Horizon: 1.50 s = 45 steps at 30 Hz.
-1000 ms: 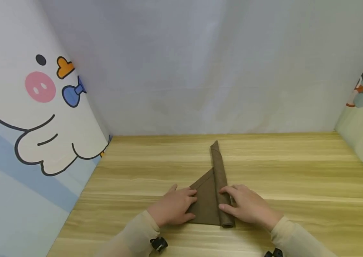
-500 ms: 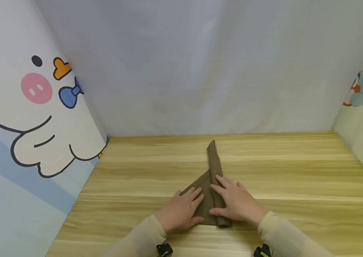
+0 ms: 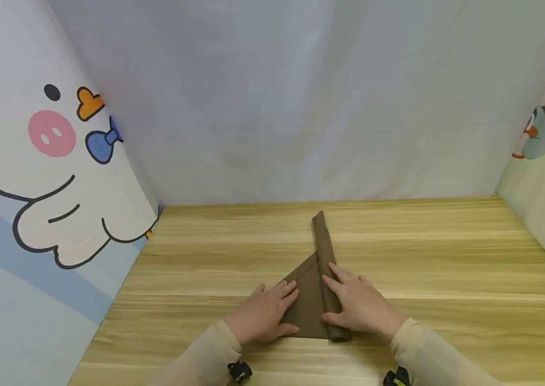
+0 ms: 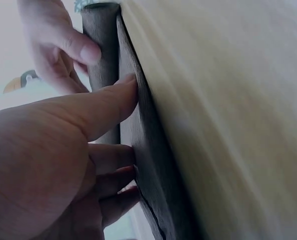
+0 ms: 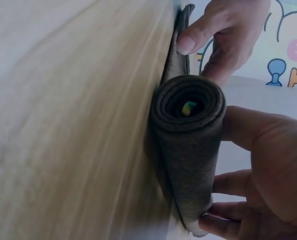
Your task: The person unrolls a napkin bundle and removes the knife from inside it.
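A dark brown cloth (image 3: 308, 305) lies on the wooden table, its right side wound into a hollow roll (image 3: 326, 257) and its left side flat with a slanting upper edge. On the flat part my left hand (image 3: 264, 313) rests, fingertips and thumb touching the cloth (image 4: 138, 125). My right hand (image 3: 359, 303) lies across the lower half of the roll, fingers spread and extended. In the right wrist view the layered end of the roll (image 5: 188, 102) faces the camera, with something small, greenish-yellow showing through its hollow. That right thumb and fingers touch the roll's side.
The table (image 3: 195, 257) has a light wood grain. A pale grey curtain (image 3: 301, 107) stands behind it. Printed cartoon panels flank it, with a white bird (image 3: 12, 134) on the left and small figures (image 3: 543, 123) on the right.
My right hand's fingers have spread out farther up over the roll. My left hand moved right onto the flat cloth, then slightly back left. The cloth's shape looks nearly the same.
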Each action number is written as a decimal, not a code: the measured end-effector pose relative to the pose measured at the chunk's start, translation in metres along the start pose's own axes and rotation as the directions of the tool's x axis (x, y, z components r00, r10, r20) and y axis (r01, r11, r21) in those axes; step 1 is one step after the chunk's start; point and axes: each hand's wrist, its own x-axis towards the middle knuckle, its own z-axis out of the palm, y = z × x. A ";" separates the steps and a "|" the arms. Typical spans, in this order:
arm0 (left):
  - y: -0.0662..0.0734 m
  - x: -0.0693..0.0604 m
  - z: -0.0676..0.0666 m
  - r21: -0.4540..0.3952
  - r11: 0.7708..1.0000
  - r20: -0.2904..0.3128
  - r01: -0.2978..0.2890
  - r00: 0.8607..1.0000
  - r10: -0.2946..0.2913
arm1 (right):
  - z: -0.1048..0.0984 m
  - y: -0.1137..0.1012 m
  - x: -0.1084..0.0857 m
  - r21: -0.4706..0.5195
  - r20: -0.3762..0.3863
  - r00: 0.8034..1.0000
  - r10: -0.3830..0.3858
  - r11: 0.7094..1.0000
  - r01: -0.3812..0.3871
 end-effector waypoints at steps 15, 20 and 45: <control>-0.011 -0.007 -0.002 -0.026 1.000 0.024 0.008 1.000 -0.007 | 0.000 0.004 -0.004 0.068 -0.012 1.000 0.028 0.997 -0.028; -0.015 -0.008 -0.001 -0.026 1.000 0.020 0.002 1.000 -0.001 | -0.002 0.006 -0.006 0.066 0.002 1.000 0.023 0.998 -0.023; -0.031 -0.016 0.004 -0.076 0.997 -0.001 -0.001 1.000 0.001 | -0.005 0.016 -0.013 0.090 0.016 0.999 0.027 0.996 -0.029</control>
